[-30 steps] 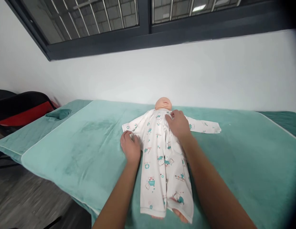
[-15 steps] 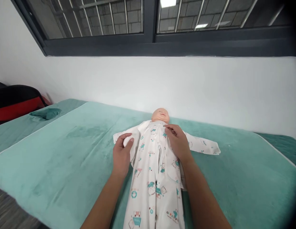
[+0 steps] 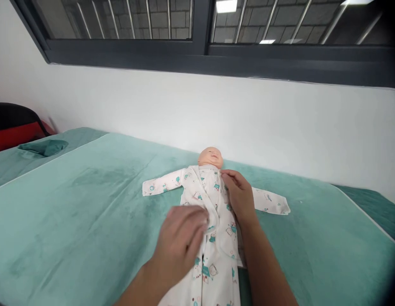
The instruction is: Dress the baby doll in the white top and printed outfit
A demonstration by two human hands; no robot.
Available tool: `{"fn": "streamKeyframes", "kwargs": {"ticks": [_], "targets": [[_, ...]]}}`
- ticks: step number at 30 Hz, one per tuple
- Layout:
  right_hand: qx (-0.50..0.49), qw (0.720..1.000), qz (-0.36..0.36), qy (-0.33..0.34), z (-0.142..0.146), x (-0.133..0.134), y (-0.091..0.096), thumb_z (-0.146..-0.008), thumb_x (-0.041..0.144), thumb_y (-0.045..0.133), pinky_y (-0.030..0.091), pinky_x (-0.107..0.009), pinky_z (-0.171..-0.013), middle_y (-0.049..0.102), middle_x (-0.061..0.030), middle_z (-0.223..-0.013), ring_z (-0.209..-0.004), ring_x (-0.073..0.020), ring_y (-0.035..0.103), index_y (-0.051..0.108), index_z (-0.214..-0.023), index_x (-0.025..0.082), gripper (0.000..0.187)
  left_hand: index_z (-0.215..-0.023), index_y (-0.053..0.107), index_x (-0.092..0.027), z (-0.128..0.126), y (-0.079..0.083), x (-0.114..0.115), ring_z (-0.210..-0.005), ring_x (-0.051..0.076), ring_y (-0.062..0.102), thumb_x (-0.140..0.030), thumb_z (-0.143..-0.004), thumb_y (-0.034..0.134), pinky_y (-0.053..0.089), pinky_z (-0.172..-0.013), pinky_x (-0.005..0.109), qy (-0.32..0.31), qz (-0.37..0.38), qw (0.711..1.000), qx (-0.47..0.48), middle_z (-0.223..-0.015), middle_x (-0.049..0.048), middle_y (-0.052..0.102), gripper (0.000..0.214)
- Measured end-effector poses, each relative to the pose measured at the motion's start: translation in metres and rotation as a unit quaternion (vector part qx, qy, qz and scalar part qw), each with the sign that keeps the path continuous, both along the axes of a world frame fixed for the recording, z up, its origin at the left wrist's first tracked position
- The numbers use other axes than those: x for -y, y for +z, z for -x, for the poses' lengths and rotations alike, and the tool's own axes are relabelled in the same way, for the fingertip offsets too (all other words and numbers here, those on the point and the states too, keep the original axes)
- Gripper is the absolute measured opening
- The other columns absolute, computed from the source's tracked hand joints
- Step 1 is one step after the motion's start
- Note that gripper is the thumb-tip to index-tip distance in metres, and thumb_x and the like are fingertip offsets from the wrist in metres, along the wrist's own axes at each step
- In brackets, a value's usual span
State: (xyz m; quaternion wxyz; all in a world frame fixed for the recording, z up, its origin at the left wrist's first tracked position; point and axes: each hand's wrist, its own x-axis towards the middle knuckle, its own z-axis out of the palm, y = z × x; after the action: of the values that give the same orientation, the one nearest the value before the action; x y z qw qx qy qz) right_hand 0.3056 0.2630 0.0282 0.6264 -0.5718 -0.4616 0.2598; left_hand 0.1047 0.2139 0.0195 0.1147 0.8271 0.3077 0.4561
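A baby doll (image 3: 210, 157) lies on its back, its head toward the wall. It wears a white printed baby jacket (image 3: 193, 187) with both sleeves stretched out sideways, over printed leggings or a romper (image 3: 213, 278). The jacket's left front panel crosses the chest diagonally. My left hand (image 3: 181, 240), smeared by motion, is closed at the lower corner of that panel, over the doll's belly. Up by the neckline, my right hand (image 3: 240, 193) pinches the jacket's edge on the right side of the chest. The doll's own hands and feet do not show.
Green plush cloth (image 3: 98, 204) covers the surface under the doll. White wall (image 3: 280, 131) rises behind it, with a dark-framed barred window (image 3: 200, 49) above. A black and red object (image 3: 17, 127) stands at the far left, near a dark green fabric piece (image 3: 44, 147).
My left hand has moved right and nearer, bringing the jacket's left panel across the chest; the left sleeve now lies uncovered. My right hand stays near the neckline. The view has shifted slightly.
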Motion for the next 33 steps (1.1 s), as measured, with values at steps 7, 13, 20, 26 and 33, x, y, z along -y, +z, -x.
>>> {"fn": "streamKeyframes", "kwargs": {"ticks": [7, 13, 20, 26, 33], "targets": [[-0.021, 0.995, 0.036, -0.09, -0.012, -0.003, -0.002, -0.083, 0.043, 0.059, 0.046, -0.028, -0.067, 0.066, -0.0001, -0.078, -0.072, -0.0162, 0.058, 0.066, -0.084, 0.021, 0.023, -0.121, 0.062, -0.024, -0.015, 0.017, -0.072, -0.095, 0.025, 0.065, -0.044, -0.095, 0.046, 0.048, -0.085, 0.036, 0.094, 0.312, 0.942, 0.082, -0.108, 0.0066, 0.07, 0.036], [0.064, 0.995, 0.076, -0.024, -0.008, -0.004, -0.001, -0.082, 0.05, 0.06, 0.047, -0.03, -0.07, 0.069, -0.0019, -0.081, -0.076, -0.0189, 0.061, 0.063, -0.085, 0.021, 0.029, -0.118, 0.068, -0.025, -0.058, 0.044, -0.094, -0.114, 0.025, 0.06, -0.034, -0.094, 0.046, 0.043, -0.099, 0.036, -0.064, 0.274, 0.957, 0.078, -0.117, 0.0053, 0.07, 0.034], [0.171, 0.977, 0.12, -0.044, -0.003, -0.004, 0.002, -0.075, 0.054, 0.065, 0.046, -0.031, -0.062, 0.066, -0.0029, -0.084, -0.069, -0.0192, 0.062, 0.058, -0.093, 0.023, 0.037, -0.092, 0.073, -0.021, -0.077, 0.042, -0.137, -0.104, 0.024, 0.062, -0.019, -0.083, 0.051, 0.044, -0.091, 0.034, 0.041, 0.269, 0.959, 0.079, -0.108, 0.0075, 0.071, 0.024], [0.245, 0.961, 0.116, -0.059, 0.002, -0.011, 0.003, -0.08, 0.047, 0.057, 0.043, -0.03, -0.06, 0.068, -0.0031, -0.079, -0.068, -0.0199, 0.062, 0.06, -0.083, 0.023, 0.024, -0.054, 0.053, -0.02, -0.081, 0.029, -0.148, -0.078, 0.02, 0.055, -0.022, -0.081, 0.052, 0.039, -0.066, 0.028, 0.044, 0.227, 0.973, 0.001, -0.078, 0.0064, 0.059, 0.028], [0.326, 0.926, 0.189, -0.036, -0.004, -0.039, 0.028, -0.078, 0.036, 0.057, 0.027, -0.029, -0.049, 0.05, 0.0001, -0.05, -0.048, -0.0139, 0.039, 0.043, -0.051, 0.023, 0.033, -0.056, 0.051, -0.019, -0.071, 0.031, -0.155, -0.055, 0.012, 0.04, -0.022, -0.078, 0.056, 0.029, -0.055, 0.027, 0.0, 0.306, 0.951, 0.045, -0.059, -0.0008, 0.05, 0.023]]}}
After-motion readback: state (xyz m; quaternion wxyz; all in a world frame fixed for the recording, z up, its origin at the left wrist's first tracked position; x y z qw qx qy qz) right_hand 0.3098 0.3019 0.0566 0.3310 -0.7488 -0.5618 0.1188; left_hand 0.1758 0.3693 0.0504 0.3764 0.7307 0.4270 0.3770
